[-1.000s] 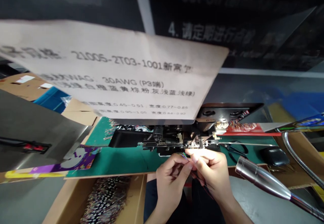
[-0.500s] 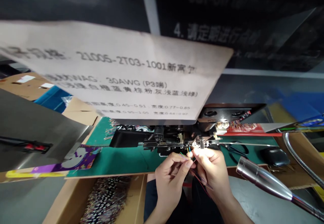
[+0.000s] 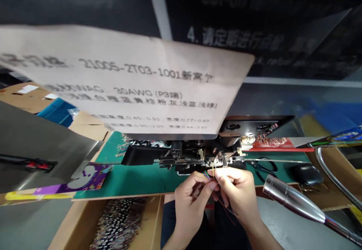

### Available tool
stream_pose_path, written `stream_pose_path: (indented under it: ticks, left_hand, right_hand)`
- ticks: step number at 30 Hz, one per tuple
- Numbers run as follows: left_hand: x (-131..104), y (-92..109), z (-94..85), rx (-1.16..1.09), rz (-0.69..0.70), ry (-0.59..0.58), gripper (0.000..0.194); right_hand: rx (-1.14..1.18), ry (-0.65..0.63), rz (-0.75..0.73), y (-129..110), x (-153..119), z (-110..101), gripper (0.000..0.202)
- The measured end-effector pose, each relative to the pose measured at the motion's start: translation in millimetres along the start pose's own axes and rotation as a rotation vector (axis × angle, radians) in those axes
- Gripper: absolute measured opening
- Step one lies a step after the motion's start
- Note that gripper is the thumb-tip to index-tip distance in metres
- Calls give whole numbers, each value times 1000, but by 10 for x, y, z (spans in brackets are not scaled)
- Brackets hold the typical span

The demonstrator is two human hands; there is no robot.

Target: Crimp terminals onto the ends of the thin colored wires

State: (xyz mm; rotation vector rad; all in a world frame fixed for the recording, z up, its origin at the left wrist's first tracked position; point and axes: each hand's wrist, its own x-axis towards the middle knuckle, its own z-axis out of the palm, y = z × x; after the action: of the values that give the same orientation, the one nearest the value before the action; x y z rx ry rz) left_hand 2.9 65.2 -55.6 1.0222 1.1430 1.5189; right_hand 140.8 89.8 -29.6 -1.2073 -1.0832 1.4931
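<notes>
Thin coloured wires (image 3: 213,171) stand up between my two hands, just in front of the metal head of a black machine (image 3: 177,152). My left hand (image 3: 194,201) pinches the bundle between thumb and fingers, with green and blue ends fanning out above the thumb. Beside it my right hand (image 3: 239,189) is closed, its thumb and forefinger pinched at a yellow and a pale wire near the machine's working point. The rest of the bundle hangs below the hands, reddish and dark strands showing.
A paper label (image 3: 158,80) covers the machine's front. On the green mat (image 3: 124,182) are black-handled scissors (image 3: 264,166). A metal lamp (image 3: 294,199) reaches in at right. A cardboard box (image 3: 151,223) of wires stands below left; a red tray (image 3: 291,144) lies behind.
My right hand's fingertips have shifted slightly down and back from the machine. The blue wire end that stood beside the yellow one now leans left, and a pale one shows there.
</notes>
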Motion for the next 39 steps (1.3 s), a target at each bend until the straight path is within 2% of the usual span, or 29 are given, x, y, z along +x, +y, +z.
stream_pose_path:
  ticks: [2, 12, 20, 25, 28, 31, 35, 39]
  left_hand:
    - [5, 3, 3, 6, 16, 16, 21]
    - [20, 31, 33, 2, 58, 78, 19]
    - [14, 26, 22, 4, 60, 74, 18]
    - [4, 44, 11, -2, -1, 21, 20]
    - [19, 41, 10, -7, -25, 5, 21]
    - [32, 22, 12, -10, -18, 17, 25]
    - [29, -7, 21, -57, -6, 35, 27]
    - [13, -35, 18, -80, -8, 32, 22]
  right_hand:
    - [-1, -13, 2, -3, 6, -6, 56]
    - [124, 2, 78, 83, 56, 18, 52]
    - [84, 18, 62, 82, 40, 14, 53]
    - [7, 5, 0, 25, 3, 0, 44]
    - [2, -10, -32, -2, -4, 0, 47]
    - [65, -24, 7, 7, 14, 10, 53]
    - [196, -45, 46, 63, 51, 25, 48]
    - [230, -58, 57, 87, 59, 28, 45]
